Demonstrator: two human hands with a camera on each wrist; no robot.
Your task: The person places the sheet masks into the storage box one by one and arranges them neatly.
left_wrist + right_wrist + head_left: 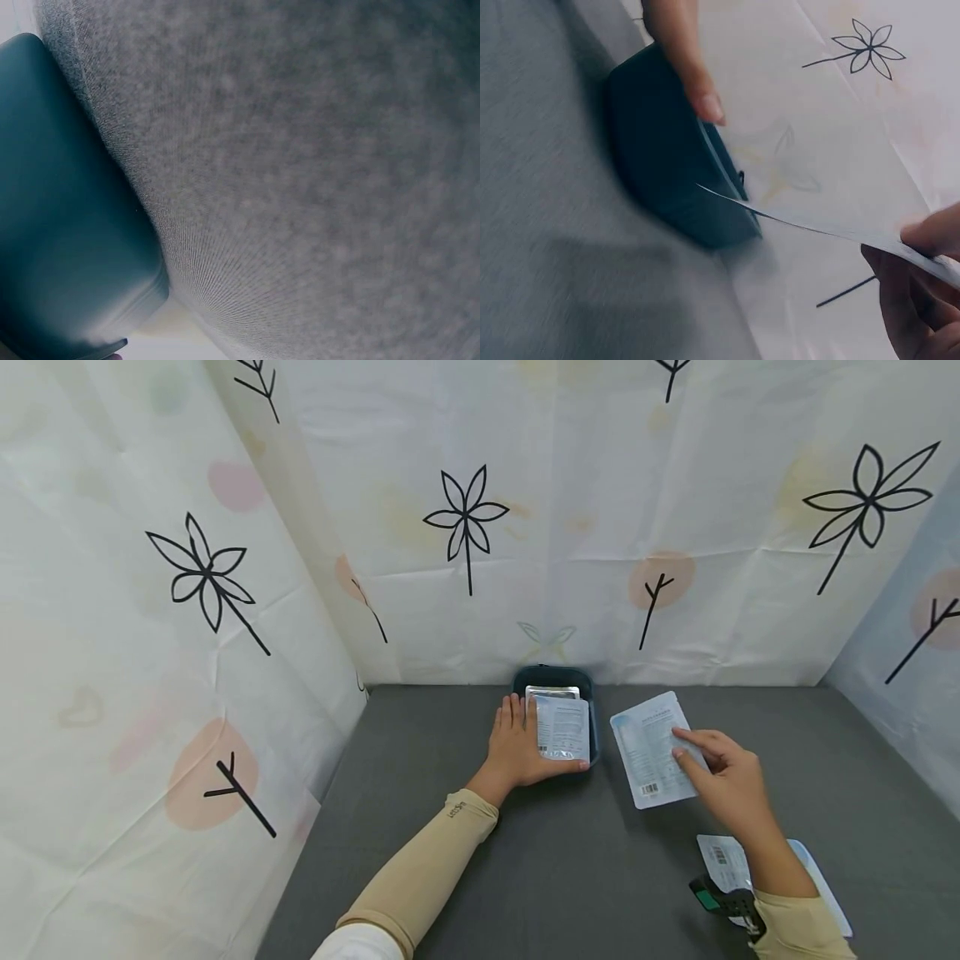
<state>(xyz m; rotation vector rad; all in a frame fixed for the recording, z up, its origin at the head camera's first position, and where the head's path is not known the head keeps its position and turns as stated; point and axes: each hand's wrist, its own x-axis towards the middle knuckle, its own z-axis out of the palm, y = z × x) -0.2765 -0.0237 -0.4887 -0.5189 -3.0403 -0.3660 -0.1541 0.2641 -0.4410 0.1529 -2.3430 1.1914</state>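
My left hand (517, 747) lies over the left and front edges of a dark teal plastic bin (595, 727), fingers straight and thumb stretched along the front rim. Inside the bin are a pale blue-white printed sachet (562, 731) and a silver-edged one (553, 692) behind it. Between thumb and fingers, my right hand (720, 772) pinches a flat pale blue sachet (651, 750) by its right side, to the right of the bin. In the right wrist view this sachet (810, 227) appears edge-on, and my left thumb (709, 105) touches the bin's rim. The left wrist view shows the bin's outer wall (75, 202).
More pale sachets (723, 860) lie on the grey tabletop (585, 877) beneath my right forearm. A black device with a green screen (707, 897) sits at my right wrist. A white patterned curtain (570, 527) encloses the back and sides.
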